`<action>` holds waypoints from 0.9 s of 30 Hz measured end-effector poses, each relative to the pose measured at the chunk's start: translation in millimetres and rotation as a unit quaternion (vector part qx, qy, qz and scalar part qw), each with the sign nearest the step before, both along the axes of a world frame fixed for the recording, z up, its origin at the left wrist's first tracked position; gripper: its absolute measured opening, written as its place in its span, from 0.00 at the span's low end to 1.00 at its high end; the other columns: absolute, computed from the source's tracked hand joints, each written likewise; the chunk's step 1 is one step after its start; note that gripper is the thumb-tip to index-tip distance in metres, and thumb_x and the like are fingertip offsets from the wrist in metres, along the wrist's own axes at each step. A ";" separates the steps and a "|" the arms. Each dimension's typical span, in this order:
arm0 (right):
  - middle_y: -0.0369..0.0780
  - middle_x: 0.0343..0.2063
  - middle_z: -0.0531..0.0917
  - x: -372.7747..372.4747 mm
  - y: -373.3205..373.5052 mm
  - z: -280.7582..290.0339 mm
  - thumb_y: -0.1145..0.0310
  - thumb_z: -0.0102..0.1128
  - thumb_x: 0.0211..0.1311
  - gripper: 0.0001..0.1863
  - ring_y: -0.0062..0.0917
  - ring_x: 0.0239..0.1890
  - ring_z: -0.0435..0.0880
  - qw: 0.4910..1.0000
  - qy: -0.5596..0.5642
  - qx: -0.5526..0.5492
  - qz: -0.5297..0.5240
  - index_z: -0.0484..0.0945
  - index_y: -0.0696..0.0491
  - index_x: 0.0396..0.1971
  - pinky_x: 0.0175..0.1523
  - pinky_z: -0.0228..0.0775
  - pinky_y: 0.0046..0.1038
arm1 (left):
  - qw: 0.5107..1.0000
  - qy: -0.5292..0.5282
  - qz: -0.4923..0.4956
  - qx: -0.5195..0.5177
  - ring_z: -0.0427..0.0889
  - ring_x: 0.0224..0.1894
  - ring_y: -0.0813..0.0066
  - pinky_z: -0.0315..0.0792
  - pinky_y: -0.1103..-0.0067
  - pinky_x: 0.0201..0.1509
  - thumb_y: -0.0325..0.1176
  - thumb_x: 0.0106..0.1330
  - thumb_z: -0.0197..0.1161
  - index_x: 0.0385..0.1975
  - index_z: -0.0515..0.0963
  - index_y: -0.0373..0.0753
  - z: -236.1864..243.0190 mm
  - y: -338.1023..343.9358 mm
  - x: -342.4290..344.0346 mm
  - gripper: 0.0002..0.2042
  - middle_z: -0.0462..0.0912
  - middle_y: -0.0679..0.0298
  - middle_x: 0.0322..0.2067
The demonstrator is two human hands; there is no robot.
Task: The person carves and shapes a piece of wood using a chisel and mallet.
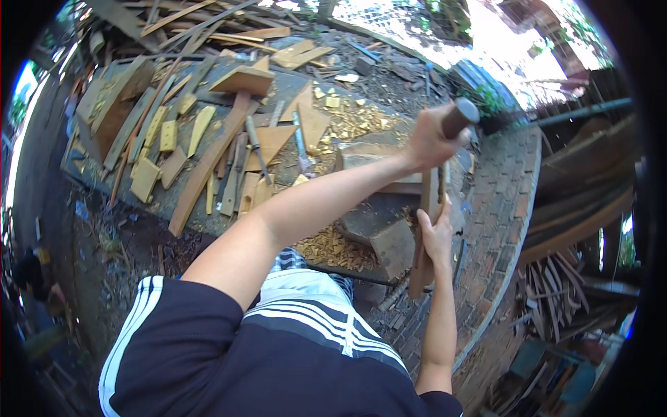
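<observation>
My left hand (424, 142) reaches across to the right, its fingers wrapped round a thick dark brown cylindrical tool (461, 118) with a grey round end. Whatever lies below the fist is hidden by it. Lower down, my right hand (437, 236) grips a long narrow wooden board (419, 267) from its right side, thumb and fingers on its edges. The board stands along the right side of a heavy dark wooden block (394, 248). Part of another thick wooden piece (361, 154) shows behind my left forearm.
Wood chips (333, 251) lie beside the block. To the left spread offcuts (169, 135), a long T-shaped wooden piece (208, 167) and slim metal tools (254, 141). A curved brick strip (501, 201) runs along the right, near a stack of thin wood strips (556, 295).
</observation>
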State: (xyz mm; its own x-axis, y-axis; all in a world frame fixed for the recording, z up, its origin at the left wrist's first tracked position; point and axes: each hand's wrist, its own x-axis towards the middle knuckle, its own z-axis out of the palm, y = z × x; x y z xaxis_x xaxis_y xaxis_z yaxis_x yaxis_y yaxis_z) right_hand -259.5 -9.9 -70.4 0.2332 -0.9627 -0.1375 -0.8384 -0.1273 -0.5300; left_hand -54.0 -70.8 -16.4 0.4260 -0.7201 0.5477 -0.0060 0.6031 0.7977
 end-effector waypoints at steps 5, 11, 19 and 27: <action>0.59 0.49 0.78 9.3 5.5 -0.8 0.57 0.60 0.60 0.40 0.55 0.52 0.78 1.000 -0.001 -0.020 0.024 0.52 0.47 0.69 0.56 0.69 0.45 | 0.982 0.021 -0.179 0.059 0.72 0.18 0.84 0.66 0.82 0.23 0.31 0.56 0.66 0.21 0.73 0.36 -6.2 -22.9 23.5 0.09 0.74 0.69 0.17; 0.54 0.51 0.78 8.3 8.3 -10.8 0.58 0.61 0.61 0.38 0.48 0.54 0.78 0.999 -0.040 -0.005 -0.012 0.54 0.46 0.68 0.58 0.67 0.41 | 0.915 0.329 -0.199 0.124 0.63 0.07 0.86 0.60 0.85 0.07 0.29 0.56 0.63 0.14 0.67 0.44 -8.3 -14.0 82.3 0.13 0.65 0.72 0.09; 0.54 0.49 0.78 3.0 4.7 -27.7 0.58 0.61 0.62 0.36 0.50 0.53 0.77 0.992 -0.040 -0.123 0.009 0.56 0.49 0.67 0.56 0.67 0.43 | 0.822 0.496 -0.038 0.276 0.64 0.12 0.83 0.61 0.81 0.15 0.32 0.64 0.61 0.23 0.65 0.43 -122.4 8.8 235.6 0.12 0.64 0.71 0.13; 0.57 0.55 0.73 14.6 11.5 -12.5 0.61 0.61 0.61 0.38 0.51 0.57 0.73 0.999 -0.024 -0.028 -0.021 0.53 0.53 0.68 0.60 0.64 0.44 | 0.826 0.241 0.093 0.501 0.73 0.17 0.76 0.71 0.75 0.18 0.39 0.63 0.65 0.32 0.68 0.38 -267.3 63.5 218.9 0.14 0.71 0.63 0.21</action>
